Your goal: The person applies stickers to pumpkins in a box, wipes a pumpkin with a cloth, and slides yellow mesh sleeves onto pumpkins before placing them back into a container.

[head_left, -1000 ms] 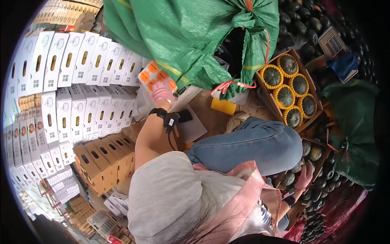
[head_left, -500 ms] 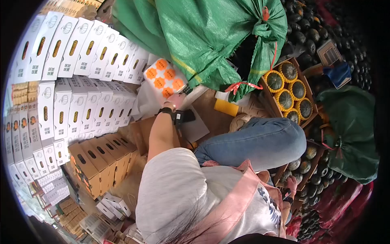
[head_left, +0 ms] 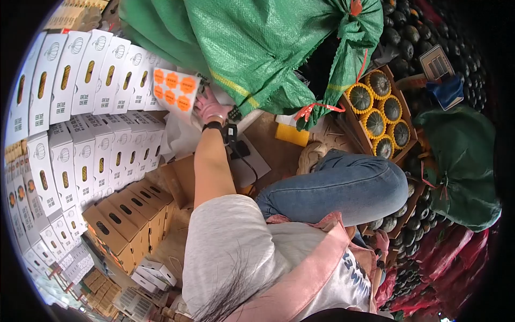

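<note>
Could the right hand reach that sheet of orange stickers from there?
Probably not without turning: the right hand is low on the far side of the bent leg, which lies between it and the sheet of orange stickers beside the left hand.

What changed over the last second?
The white sheet of orange scalloped stickers shifted toward the stacked white cardboard boxes and now overlaps them in view. The pink-gloved left hand went from over the sheet to its right edge; its grip is unclear. The pink-gloved right hand drew back toward the body, near loose dark green squash. Unchanged: green woven sack, brown box of six yellow-netted squash.
</note>
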Demonstrator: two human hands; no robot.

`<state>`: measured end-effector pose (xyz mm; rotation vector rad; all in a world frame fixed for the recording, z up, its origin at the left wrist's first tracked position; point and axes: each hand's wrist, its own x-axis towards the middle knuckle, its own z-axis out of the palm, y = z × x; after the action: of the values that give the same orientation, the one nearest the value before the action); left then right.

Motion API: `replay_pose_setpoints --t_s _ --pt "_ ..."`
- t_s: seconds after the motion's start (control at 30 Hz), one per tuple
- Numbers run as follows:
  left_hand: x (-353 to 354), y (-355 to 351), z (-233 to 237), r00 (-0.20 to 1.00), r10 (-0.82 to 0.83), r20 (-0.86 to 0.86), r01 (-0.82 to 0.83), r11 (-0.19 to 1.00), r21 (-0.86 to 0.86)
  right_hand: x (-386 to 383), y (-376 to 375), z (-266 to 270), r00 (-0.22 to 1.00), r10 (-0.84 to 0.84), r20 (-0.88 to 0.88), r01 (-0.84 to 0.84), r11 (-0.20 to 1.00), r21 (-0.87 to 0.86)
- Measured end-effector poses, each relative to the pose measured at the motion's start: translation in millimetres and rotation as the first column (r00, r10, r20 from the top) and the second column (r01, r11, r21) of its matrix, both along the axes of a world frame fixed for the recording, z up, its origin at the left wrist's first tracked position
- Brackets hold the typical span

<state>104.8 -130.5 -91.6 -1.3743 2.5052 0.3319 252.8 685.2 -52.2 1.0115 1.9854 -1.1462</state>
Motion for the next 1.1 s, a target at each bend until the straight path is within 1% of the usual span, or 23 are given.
replay_pose_setpoints --t_s 0.07,0.13,0.17,0.2,0.27,0.33,0.37,0.4,0.43,0.47,0.5,0.53,0.57,0.6,0.67,0.7,0.73,0.8,0.83,0.9,1.0,1.07,1.1 --pt "-2.6 -8.6 -15.8 0.997 -0.078 -0.026 0.078 0.997 0.003 -1.1 -4.2 4.2 0.997 0.075 -0.032 -0.074 0.997 0.023" --pt "-3.0 -10.6 -23.3 0.996 -0.085 0.015 0.086 0.996 -0.026 -8.9 -31.0 16.4 0.897 0.407 -0.172 -0.359 0.898 0.255" --pt "-3.2 -8.3 -26.0 0.994 -0.101 0.049 0.103 0.993 -0.052 4.3 2.7 -12.7 0.927 0.324 -0.189 -0.277 0.931 0.237" --pt "1.4 4.2 -5.8 0.974 -0.219 0.056 0.225 0.965 -0.135 -0.8 -7.3 -4.4 0.924 0.333 -0.188 -0.287 0.929 0.235" --pt "10.7 9.9 -4.1 0.943 -0.33 0.051 0.332 0.942 -0.054 -10.2 -32.6 23.2 0.969 0.144 -0.201 -0.091 0.963 0.253" --pt "14.3 9.0 9.8 0.931 -0.347 0.111 0.291 0.892 0.345 -9.5 -22.3 22.6 0.976 0.106 -0.188 -0.068 0.978 0.198" --pt "28.4 3.0 7.1 0.886 -0.458 -0.069 0.446 0.805 0.392 -6.6 -20.8 20.5 0.947 0.208 -0.247 -0.162 0.968 0.194" --pt "36.7 -5.6 4.1 0.89 -0.452 -0.066 0.44 0.809 0.391 -2.4 -13.9 15.9 0.902 0.305 -0.306 -0.254 0.947 0.195" --pt "44.6 -14.3 1.8 0.872 -0.437 -0.219 0.482 0.694 0.535 -2.3 -5.0 13.7 0.87 0.407 -0.28 -0.367 0.912 0.185" --pt "47.4 -19.3 8.0 0.847 -0.389 -0.363 0.53 0.551 0.645 -4.9 -7.2 11.5 0.867 0.412 -0.28 -0.374 0.91 0.18" --pt "38.2 -30.2 13.0 0.959 -0.146 -0.243 0.284 0.492 0.823 -8.3 -8.4 6.1 0.897 0.413 -0.155 -0.37 0.896 0.245" --pt "34.7 -38.2 5.5 0.959 -0.144 -0.246 0.285 0.5 0.818 -10.7 -10.1 -0.3 0.917 0.398 -0.033 -0.369 0.877 0.308" --pt "33.8 -44.8 -5.9 0.961 -0.188 -0.201 0.264 0.833 0.487 -12.7 -16.2 0.1 0.913 0.407 -0.023 -0.386 0.882 0.272" --pt "32.3 -51.2 -16.2 0.967 -0.207 -0.145 0.215 0.976 0.042 -16.3 -20.2 2.1 0.913 0.406 -0.032 -0.384 0.884 0.267" --pt "20.4 -52.0 -3.8 0.979 -0.173 -0.112 0.177 0.984 0.024 -32.6 -70.7 41.6 0.916 0.399 0.029 -0.391 0.876 0.284" --pt "11.3 -51.3 -0.3 0.988 -0.135 -0.076 0.137 0.99 0.017 -27.8 -60.1 39.0 0.926 0.376 -0.029 -0.361 0.905 0.224" --pt "5.5 -54.6 -4.0 0.99 -0.138 -0.034 0.138 0.99 0.007 -13.1 -12.0 8.0 0.997 0.077 0.004 -0.077 0.996 0.052" --pt "-9.2 -57.2 2.7 0.992 -0.107 0.065 0.108 0.994 -0.007 -11.8 -19.7 18.4 0.995 0.054 -0.087 -0.056 0.998 -0.021" --pt "-10.4 -64.1 -4.1 0.99 -0.136 0.029 0.137 0.989 -0.052 -9.0 -21.3 17.1 0.995 0.041 -0.093 -0.043 0.999 -0.019" --pt "-11.9 -61.0 0.2 0.989 -0.143 0.029 0.145 0.987 -0.065 -9.9 -26.7 16.7 0.994 0.057 -0.09 -0.044 0.989 0.143" --pt "-7.7 -62.2 -3.9 0.986 -0.167 0.021 0.168 0.982 -0.082 -11.8 -39.7 20.3 0.986 0.092 -0.139 -0.073 0.988 0.137" --pt "0.0 -63.8 -15.1 0.937 -0.166 -0.308 0.152 0.986 -0.067 -14.8 -40.1 20.7 0.991 0.093 -0.098 -0.08 0.988 0.136" --pt "2.4 -65.2 -17.5 0.929 -0.197 -0.314 0.175 0.98 -0.096 -14.8 -34.3 21.1 0.994 0.095 -0.056 -0.086 0.986 0.141"
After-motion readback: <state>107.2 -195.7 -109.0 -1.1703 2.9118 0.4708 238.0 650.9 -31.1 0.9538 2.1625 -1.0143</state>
